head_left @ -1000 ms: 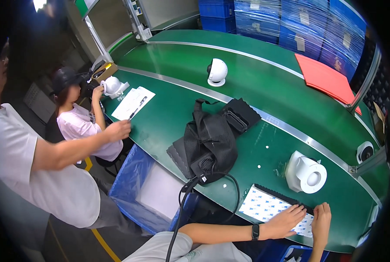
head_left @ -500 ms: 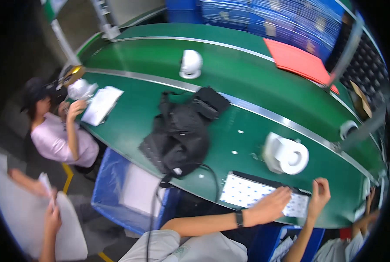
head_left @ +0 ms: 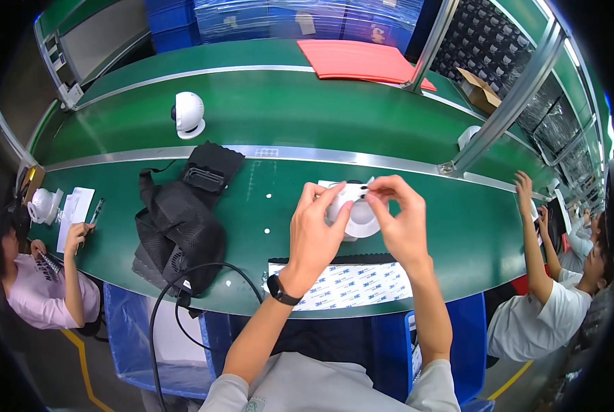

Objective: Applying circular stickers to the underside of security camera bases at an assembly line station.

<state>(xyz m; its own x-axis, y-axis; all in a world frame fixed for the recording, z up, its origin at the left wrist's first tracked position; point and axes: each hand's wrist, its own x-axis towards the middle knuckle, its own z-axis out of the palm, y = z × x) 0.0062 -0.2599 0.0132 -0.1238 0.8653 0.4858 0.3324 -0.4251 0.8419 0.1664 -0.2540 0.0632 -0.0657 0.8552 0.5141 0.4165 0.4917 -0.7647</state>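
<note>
Both my hands are raised over a round white camera-like housing (head_left: pixel 364 223) that sits on the green bench and is partly hidden behind them. My left hand (head_left: pixel 319 230) pinches with thumb and forefinger on the left side. My right hand (head_left: pixel 402 216) has its thumb and forefinger close together at the right. Small dark bits (head_left: pixel 364 187) show between the fingertips, too small to name. Just below, near the bench edge, lies a white backing sheet (head_left: pixel 348 287) with blue print, a black strip along its far edge.
A black mesh bag (head_left: pixel 183 220) with a black cable (head_left: pixel 157 323) lies at left. Another white camera (head_left: pixel 189 113) stands on the belt behind. A red foam sheet (head_left: pixel 355 58) rests at the back. Co-workers sit on both sides; blue bins (head_left: pixel 128 336) stand below the bench edge.
The view has swung to the right. My left hand has left the printed sheet, and both hands have come together over the white housing. The co-worker at left has lowered a hand to the papers.
</note>
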